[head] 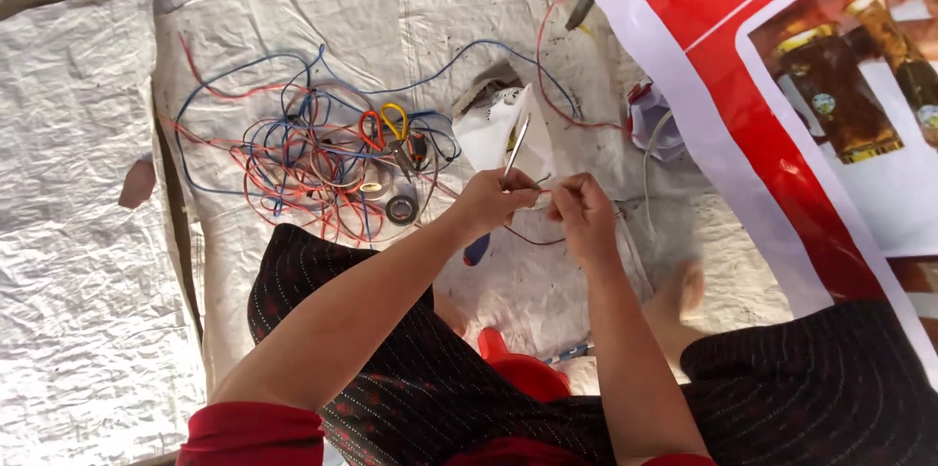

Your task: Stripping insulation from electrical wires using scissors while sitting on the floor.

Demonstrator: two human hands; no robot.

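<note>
Wire (543, 191), thin and red, runs between the two hands, just above the person's lap. Left hand (491, 200) has its fingers closed around a screwdriver (515, 147), whose metal shaft sticks up past the knuckles and whose blue handle end (476, 251) shows below the palm; its thumb and forefinger also pinch the wire's end. Right hand (583, 215) sits just beside it, fingertips pressed together on the same wire, from which a dark loop hangs below both hands.

Just beyond the fingertips lies a white plastic part (493, 129) on the woven sheet (88, 232). To the left of the left hand is a tangle of red and blue wires (303, 148), with pliers (389, 134) having red and yellow handles lying on it and two tape rolls (401, 207) near its lower edge. Beyond the right hand, well apart, a second tool (582, 9) lies at the edge of a red and white banner (703, 56). A red object (523, 368) rests between the knees, below both wrists.
</note>
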